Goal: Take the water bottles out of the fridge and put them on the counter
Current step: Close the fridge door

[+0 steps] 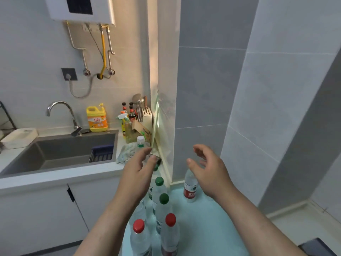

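Note:
Several clear water bottles stand on a pale blue surface [208,228] below me. Two have red caps [138,226] [170,219], two have green caps [163,198] [159,181], and a red-labelled bottle [190,189] stands apart by the wall. Another bottle with a white cap [140,140] stands on the counter [60,174] near the cloth. My left hand [137,171] hovers open above the green-capped bottles. My right hand [208,169] is open above the red-labelled bottle, hiding its cap. Neither hand holds anything. No fridge is visible.
A steel sink [60,154] with a tap [60,115] lies to the left. Yellow detergent [96,119], sauce bottles [129,111], a knife block [145,117] and a cloth [127,152] crowd the counter's right end. A tiled wall column [203,89] rises straight ahead.

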The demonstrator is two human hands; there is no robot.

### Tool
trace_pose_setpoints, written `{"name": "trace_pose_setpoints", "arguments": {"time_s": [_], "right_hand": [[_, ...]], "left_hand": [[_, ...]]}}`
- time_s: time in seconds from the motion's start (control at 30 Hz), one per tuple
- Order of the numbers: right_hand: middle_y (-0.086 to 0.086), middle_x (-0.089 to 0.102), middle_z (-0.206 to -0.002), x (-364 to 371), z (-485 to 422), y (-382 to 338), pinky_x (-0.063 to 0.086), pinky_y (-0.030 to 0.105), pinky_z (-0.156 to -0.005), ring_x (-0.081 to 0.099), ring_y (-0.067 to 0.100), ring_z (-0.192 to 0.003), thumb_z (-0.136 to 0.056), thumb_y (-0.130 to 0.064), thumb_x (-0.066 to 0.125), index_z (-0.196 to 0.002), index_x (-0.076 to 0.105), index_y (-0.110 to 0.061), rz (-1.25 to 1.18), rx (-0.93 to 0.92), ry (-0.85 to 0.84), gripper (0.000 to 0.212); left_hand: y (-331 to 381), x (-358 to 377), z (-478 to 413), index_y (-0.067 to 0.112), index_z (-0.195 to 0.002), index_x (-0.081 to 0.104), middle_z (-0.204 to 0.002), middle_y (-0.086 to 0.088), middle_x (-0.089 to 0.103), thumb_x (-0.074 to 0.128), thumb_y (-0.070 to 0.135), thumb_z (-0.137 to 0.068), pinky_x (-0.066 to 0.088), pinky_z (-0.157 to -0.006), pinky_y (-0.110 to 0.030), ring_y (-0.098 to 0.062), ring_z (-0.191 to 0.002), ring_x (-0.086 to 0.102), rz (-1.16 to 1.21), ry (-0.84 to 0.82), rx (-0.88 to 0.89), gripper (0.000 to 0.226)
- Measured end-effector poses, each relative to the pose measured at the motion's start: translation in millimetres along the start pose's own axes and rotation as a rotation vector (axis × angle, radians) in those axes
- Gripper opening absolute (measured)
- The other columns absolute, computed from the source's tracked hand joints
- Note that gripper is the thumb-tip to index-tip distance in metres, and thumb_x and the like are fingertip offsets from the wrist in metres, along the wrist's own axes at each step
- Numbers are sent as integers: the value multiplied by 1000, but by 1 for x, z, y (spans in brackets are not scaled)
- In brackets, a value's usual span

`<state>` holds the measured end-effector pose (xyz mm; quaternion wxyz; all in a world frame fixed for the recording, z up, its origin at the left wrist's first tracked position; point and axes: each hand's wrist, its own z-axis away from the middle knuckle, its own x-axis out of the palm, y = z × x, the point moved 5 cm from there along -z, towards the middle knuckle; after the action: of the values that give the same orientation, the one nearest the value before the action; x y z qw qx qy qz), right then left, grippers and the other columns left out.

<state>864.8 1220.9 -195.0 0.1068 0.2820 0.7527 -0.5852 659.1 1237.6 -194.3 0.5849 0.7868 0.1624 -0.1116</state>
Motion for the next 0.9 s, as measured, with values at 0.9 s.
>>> {"name": "trace_pose_setpoints", "arguments": {"time_s": [0.9], "right_hand": [[-29,51,-121,127,254,-239,44,26,-99,50,-5,-111,-88,-43,62,-123,46,-45,-408,-608,-717,38]], "left_hand": [[92,-280,374,45,-130,50,-130,29,47,46,52,-81,36,-103,-26,8,-120,44,-450,771,-198,50]]}}
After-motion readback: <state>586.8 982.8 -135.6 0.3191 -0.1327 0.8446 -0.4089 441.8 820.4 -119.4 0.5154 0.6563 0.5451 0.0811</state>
